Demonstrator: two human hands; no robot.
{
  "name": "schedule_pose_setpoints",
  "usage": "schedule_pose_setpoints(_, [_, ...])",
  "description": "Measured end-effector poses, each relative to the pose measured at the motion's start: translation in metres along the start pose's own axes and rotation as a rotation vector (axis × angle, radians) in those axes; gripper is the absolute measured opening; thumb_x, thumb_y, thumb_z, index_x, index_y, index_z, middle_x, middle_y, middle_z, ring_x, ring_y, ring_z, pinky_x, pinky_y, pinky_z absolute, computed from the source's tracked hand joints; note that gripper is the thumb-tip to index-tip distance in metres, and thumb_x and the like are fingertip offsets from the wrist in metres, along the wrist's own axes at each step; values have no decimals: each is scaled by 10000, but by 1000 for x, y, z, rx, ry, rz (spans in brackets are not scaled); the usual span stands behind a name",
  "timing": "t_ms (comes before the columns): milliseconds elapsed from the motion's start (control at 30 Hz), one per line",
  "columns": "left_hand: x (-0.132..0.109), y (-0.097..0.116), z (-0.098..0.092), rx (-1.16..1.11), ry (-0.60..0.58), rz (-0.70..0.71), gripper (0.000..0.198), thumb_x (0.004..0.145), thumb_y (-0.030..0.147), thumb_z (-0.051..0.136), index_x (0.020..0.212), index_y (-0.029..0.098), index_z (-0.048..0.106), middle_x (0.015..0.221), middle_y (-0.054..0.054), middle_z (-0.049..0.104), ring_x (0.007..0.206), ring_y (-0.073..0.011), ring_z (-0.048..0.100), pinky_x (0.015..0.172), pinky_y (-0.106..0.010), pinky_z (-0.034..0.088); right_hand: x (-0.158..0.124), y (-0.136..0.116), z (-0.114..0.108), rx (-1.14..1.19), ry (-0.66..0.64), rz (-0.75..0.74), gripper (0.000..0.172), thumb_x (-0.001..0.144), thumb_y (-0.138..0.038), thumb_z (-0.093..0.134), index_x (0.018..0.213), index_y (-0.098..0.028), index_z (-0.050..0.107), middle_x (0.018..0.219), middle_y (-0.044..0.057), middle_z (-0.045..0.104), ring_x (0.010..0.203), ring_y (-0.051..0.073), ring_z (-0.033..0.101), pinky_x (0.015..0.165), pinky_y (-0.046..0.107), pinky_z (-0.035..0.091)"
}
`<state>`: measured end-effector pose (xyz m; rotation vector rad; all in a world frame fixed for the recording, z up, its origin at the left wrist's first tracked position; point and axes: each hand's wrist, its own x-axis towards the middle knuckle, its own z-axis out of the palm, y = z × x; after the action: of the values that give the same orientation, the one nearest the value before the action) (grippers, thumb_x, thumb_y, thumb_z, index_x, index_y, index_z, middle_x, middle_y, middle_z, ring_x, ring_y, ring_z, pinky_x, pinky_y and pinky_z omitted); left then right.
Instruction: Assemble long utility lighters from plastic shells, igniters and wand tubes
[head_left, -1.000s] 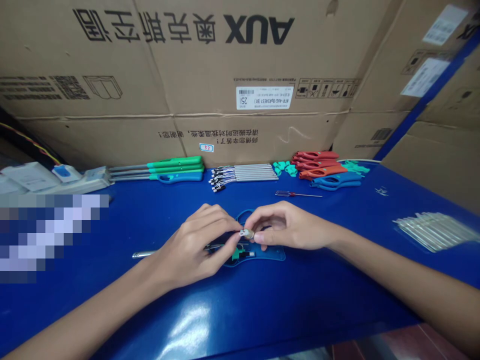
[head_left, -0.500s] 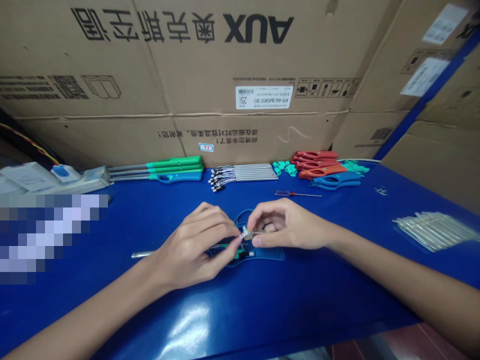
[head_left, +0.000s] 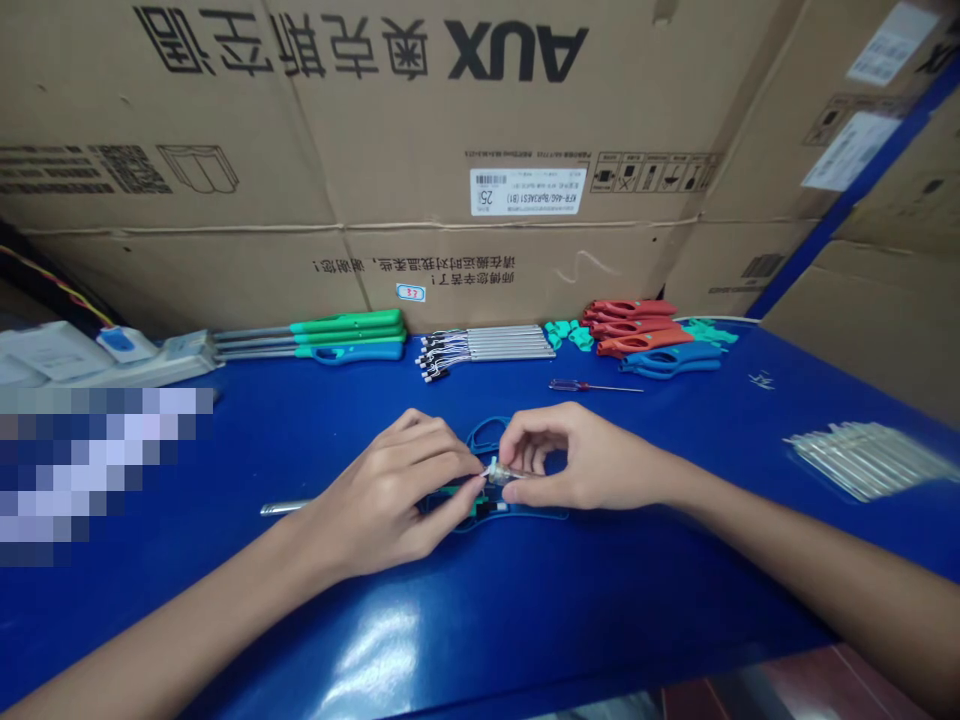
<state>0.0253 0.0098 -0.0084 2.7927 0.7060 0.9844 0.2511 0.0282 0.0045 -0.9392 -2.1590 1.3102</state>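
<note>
My left hand [head_left: 405, 490] pinches a thin white piece, perhaps a tube or wire, at the head of a clear fuel tank [head_left: 498, 473]. Between the thumb and fingers of my right hand [head_left: 577, 460] is that small see-through tank, its body partly hidden by the fingers. Directly beneath both hands lies a blue lighter handle shell [head_left: 487, 430], with green and black parts [head_left: 484, 508] in it. A silver metal tube [head_left: 285, 508] sticks out to the left from under my left hand.
Behind the hands lie finished-looking lighters [head_left: 352, 335], silver tubes with wires [head_left: 510, 343], green caps [head_left: 577, 335], red and blue handle shells [head_left: 645, 335] and a screwdriver [head_left: 600, 387]. Clear tanks [head_left: 870, 458] lie at right, a power strip [head_left: 187, 355] at left. Cardboard [head_left: 420, 180] walls the back.
My right hand has shifted slightly down, and its fingers sit further back along the tank, baring more of it. My left hand keeps its pinch with almost no movement.
</note>
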Motion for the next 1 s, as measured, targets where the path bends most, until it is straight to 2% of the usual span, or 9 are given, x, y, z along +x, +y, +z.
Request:
schedule_pose_setpoints(200, [-1, 5, 1, -14, -154, -102, 148, 942, 179, 544, 974, 158, 687, 945, -62, 693, 875, -191, 615, 804, -355, 454, -3, -2, -5, -195, -27, -26, 115, 744, -216, 711, 813, -131, 673, 714, 5, 635, 653, 109, 559, 625, 227, 480])
schedule_pose_setpoints(367, [-1, 7, 2, 10, -231, -108, 186, 942, 225, 538, 1053, 185, 681, 1067, -71, 672, 989, -218, 598, 865, -392, 442, -5, -2, -8, -328, -45, -65, 90, 744, -173, 691, 823, -133, 708, 754, 21, 661, 670, 115, 570, 642, 229, 485])
schedule_pose_setpoints(567, [-1, 6, 2, 13, -262, -115, 197, 956, 225, 513, 1061, 182, 674, 1095, -73, 663, 1010, -226, 582, 879, -409, 413, -6, -5, -9, -452, -73, -64, 92, 752, -162, 686, 830, -145, 729, 755, 26, 666, 681, 127, 580, 642, 232, 475])
schedule_pose_setpoints(733, [-2, 7, 0, 24, -296, -134, 205, 919, 268, 571, 1081, 176, 658, 1068, -64, 666, 991, -231, 579, 869, -412, 391, -8, -7, -10, -540, -108, -77, 107, 800, -200, 664, 859, -157, 743, 771, 31, 672, 717, 143, 594, 670, 251, 448])
schedule_pose_setpoints(1000, [-3, 4, 3, 63, -349, -188, 253, 906, 349, 580, 1087, 185, 648, 995, -56, 662, 938, -238, 587, 889, -437, 377, -10, -7, -8, -621, -157, -70, 167, 866, -226, 633, 974, -168, 747, 897, 67, 682, 841, 185, 612, 755, 290, 434])
